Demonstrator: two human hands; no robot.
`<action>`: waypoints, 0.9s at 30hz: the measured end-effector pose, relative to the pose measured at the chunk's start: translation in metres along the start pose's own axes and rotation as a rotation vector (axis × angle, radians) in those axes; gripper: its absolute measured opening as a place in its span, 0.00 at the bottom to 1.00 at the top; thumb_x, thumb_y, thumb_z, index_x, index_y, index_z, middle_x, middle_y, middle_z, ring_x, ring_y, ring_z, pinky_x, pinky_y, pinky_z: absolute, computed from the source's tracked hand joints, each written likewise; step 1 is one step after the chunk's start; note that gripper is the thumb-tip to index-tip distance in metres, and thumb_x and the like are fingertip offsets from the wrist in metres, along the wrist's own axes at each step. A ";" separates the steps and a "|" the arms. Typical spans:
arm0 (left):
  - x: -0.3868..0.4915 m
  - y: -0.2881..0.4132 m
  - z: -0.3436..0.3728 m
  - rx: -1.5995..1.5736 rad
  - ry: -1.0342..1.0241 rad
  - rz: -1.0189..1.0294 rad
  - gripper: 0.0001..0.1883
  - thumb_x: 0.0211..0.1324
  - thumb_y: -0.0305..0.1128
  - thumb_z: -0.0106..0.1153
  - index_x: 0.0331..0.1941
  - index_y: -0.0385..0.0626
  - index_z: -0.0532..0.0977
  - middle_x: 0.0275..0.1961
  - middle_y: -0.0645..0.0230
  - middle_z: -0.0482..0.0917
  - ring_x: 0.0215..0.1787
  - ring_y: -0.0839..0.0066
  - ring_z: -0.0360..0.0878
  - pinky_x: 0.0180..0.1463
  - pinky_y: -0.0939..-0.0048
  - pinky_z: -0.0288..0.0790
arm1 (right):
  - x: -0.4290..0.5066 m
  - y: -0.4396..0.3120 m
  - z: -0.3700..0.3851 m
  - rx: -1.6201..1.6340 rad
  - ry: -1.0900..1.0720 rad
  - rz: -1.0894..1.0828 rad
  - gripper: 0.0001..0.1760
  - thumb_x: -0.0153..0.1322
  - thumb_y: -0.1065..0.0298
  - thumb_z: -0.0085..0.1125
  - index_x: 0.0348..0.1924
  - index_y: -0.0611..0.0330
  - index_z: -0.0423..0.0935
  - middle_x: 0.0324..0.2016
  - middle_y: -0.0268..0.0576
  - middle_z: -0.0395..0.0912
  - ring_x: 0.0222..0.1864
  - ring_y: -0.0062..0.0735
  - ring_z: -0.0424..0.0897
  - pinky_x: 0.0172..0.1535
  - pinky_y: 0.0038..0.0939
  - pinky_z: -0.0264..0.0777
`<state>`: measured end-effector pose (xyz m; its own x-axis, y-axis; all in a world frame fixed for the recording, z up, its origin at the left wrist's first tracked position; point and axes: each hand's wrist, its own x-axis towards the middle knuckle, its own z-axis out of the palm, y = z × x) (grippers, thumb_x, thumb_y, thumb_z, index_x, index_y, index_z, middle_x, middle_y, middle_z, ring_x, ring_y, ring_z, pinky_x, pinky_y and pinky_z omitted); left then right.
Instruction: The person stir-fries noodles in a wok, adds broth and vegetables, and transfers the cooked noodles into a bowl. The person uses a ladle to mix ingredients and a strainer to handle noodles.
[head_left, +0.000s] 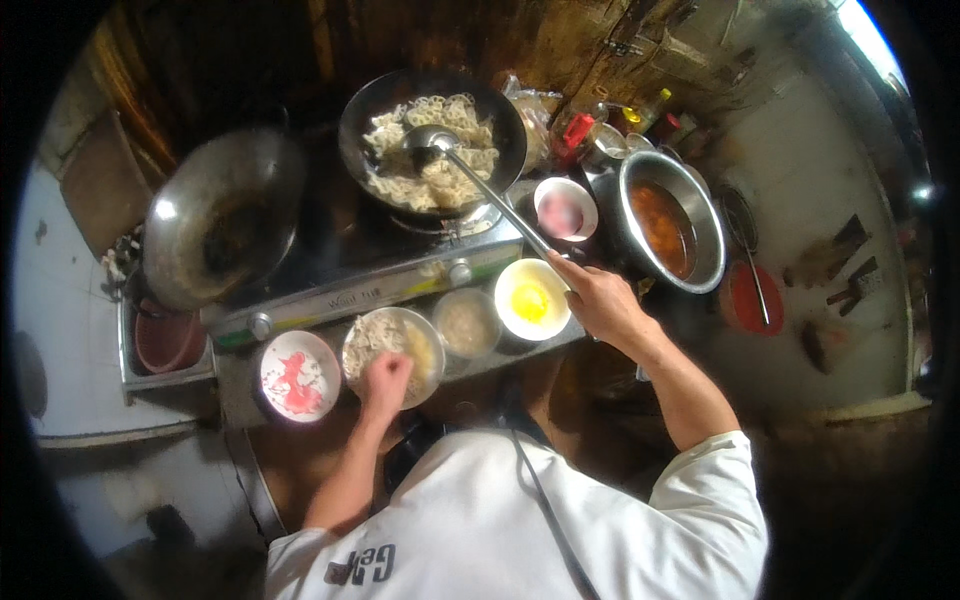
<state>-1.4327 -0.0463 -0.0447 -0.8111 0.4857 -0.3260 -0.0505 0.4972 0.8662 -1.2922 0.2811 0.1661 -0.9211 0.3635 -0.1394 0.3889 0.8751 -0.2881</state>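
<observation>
My right hand (598, 301) grips the handle of a long metal ladle (496, 196), whose bowl rests among sliced lotus root (450, 180) in a dark wok (514, 124) on the gas stove. Over a white bowl (439, 367) of pale shredded food and a yellowish mash is my left hand (388, 379), its fingers curled together at the food; whether it holds any cannot be seen. To its left stands a bowl with a pink pattern (300, 376). A bowl of cloudy liquid (466, 322) and a white bowl (553, 322) with yellow egg sit to its right.
A large empty wok (217, 217) stands on the stove's left side (352, 296). Right of the lotus root wok are a small bowl of pinkish food (566, 210), a metal basin of reddish-brown liquid (660, 225), bottles (660, 105) and a strainer (739, 217). A reddish-brown basket (169, 341) sits far left.
</observation>
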 end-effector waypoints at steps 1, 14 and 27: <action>0.025 0.011 0.014 0.016 0.109 0.060 0.10 0.61 0.35 0.64 0.39 0.40 0.82 0.34 0.59 0.87 0.37 0.66 0.86 0.45 0.67 0.76 | -0.003 0.004 -0.007 0.039 -0.008 -0.035 0.38 0.69 0.77 0.58 0.73 0.51 0.65 0.45 0.58 0.83 0.44 0.55 0.84 0.47 0.47 0.78; 0.166 0.028 0.127 0.201 0.574 -0.404 0.21 0.58 0.50 0.67 0.35 0.40 0.86 0.36 0.51 0.87 0.41 0.57 0.84 0.48 0.57 0.73 | 0.024 0.202 -0.097 0.398 -0.066 -0.163 0.35 0.70 0.75 0.67 0.70 0.61 0.69 0.40 0.49 0.84 0.37 0.38 0.85 0.41 0.35 0.82; 0.176 -0.010 0.117 -0.177 0.699 -0.382 0.14 0.60 0.39 0.59 0.32 0.39 0.83 0.28 0.67 0.84 0.27 0.75 0.78 0.35 0.70 0.71 | 0.150 0.404 -0.108 0.325 0.273 0.015 0.25 0.69 0.79 0.61 0.61 0.61 0.78 0.47 0.53 0.86 0.49 0.47 0.86 0.52 0.44 0.79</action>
<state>-1.5069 0.1183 -0.1550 -0.8927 -0.2841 -0.3500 -0.4408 0.3884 0.8092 -1.2752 0.7240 0.1315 -0.8693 0.4846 0.0979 0.3469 0.7390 -0.5775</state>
